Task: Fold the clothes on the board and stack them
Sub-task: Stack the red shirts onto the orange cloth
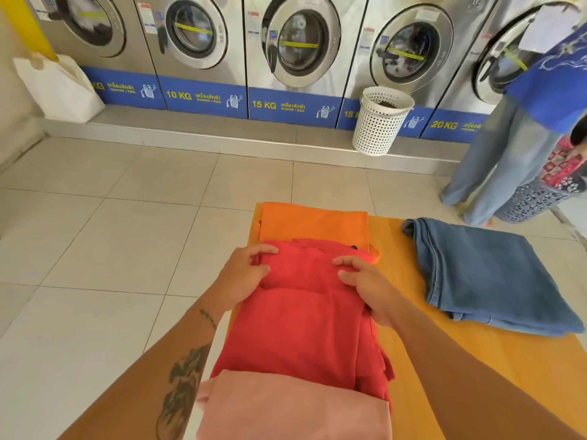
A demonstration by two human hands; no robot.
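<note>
Red garment (305, 322) lies gripped between left hand (244, 274) and right hand (365, 281).

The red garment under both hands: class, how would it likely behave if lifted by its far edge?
The red garment would probably sag and unfold, since it already shows soft creases and loose layers at its right side. It looks light, thin knit cloth. Likely not slippery: the left hand and right hand bunch it easily.
</note>
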